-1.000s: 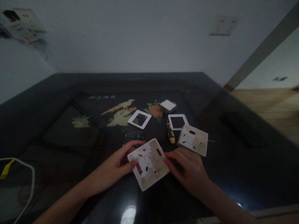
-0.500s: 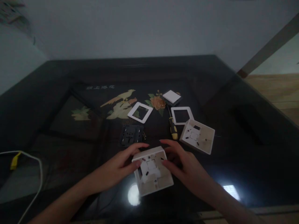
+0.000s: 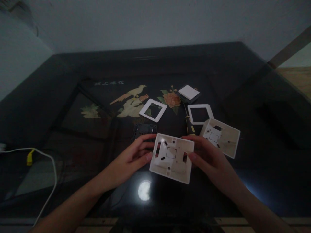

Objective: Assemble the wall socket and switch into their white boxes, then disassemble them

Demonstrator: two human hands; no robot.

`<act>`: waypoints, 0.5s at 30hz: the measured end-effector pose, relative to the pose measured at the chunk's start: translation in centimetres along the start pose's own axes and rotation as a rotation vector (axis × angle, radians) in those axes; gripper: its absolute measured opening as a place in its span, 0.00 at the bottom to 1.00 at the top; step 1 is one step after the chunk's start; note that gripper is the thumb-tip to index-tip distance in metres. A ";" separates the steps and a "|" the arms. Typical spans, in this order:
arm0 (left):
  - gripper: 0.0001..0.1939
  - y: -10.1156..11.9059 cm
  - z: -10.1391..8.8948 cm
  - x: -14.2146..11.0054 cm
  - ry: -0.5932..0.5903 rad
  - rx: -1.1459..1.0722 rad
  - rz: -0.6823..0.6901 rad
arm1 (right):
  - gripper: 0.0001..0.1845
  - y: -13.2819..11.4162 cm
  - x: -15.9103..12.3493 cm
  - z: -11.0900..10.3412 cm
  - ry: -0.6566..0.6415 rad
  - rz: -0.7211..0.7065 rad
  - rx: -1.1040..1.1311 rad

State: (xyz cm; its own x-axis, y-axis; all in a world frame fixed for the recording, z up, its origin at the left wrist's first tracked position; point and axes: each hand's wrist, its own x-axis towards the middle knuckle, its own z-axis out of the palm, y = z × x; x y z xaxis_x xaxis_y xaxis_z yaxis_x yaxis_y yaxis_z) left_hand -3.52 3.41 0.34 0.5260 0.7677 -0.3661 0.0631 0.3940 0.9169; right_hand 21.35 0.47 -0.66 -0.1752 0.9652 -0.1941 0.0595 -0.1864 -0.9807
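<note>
A white square wall-switch back box (image 3: 178, 161) is held between my two hands above the table, its open side facing me and tilted. My left hand (image 3: 136, 155) grips its left edge, thumb in front and fingers behind. On the right edge, my right hand (image 3: 211, 160) has its thumb at the side slot and fingers behind. A second white back box (image 3: 230, 139) lies just beyond my right hand. Behind the left fingers sits a black switch module (image 3: 143, 129), partly covered. A yellow-and-black screwdriver (image 3: 190, 125) lies behind the held box.
Two white square frames (image 3: 143, 111) (image 3: 212, 114) lie farther back on the dark glossy table (image 3: 262, 97). Near the flower picture is a dark module with a white face (image 3: 189, 92). A white cable (image 3: 52, 187) with a yellow tag (image 3: 29, 157) runs along the left.
The held back box has been raised and turned, its open side now facing me more. Both hands rose with it and closed on its sides. The camera view has shifted slightly.
</note>
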 end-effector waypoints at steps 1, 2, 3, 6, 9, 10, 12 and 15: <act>0.25 -0.2 0.0 0.0 -0.001 0.012 0.003 | 0.15 -0.1 0.0 0.0 -0.002 0.013 0.008; 0.25 -0.3 0.0 -0.1 0.000 0.021 0.005 | 0.15 -0.2 0.0 0.1 -0.006 0.024 0.015; 0.26 -0.4 0.0 -0.1 0.002 0.027 0.007 | 0.15 -0.3 0.0 0.1 -0.011 0.032 0.022; 0.26 -0.7 -0.1 -0.1 0.011 0.035 0.019 | 0.15 -0.4 0.0 0.2 -0.023 0.039 0.032; 0.26 -0.7 -0.1 -0.1 0.010 0.036 0.046 | 0.14 -0.4 -0.1 0.1 -0.017 0.026 0.023; 0.25 -0.7 -0.1 0.0 0.012 0.038 0.053 | 0.14 -0.3 -0.1 0.1 -0.016 0.019 0.017; 0.25 -0.7 -0.2 0.0 0.021 0.049 0.061 | 0.14 -0.3 -0.1 0.1 -0.016 0.009 0.004; 0.26 -0.6 -0.2 0.0 0.029 0.069 0.068 | 0.14 -0.3 -0.2 0.0 -0.017 0.001 0.000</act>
State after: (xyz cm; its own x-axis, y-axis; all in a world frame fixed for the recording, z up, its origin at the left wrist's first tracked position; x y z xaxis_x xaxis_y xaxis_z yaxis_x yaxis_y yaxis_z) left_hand -3.73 3.26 -0.23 0.5063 0.8061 -0.3063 0.0872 0.3055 0.9482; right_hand 21.38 0.36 -0.36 -0.1920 0.9618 -0.1950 0.0601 -0.1868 -0.9806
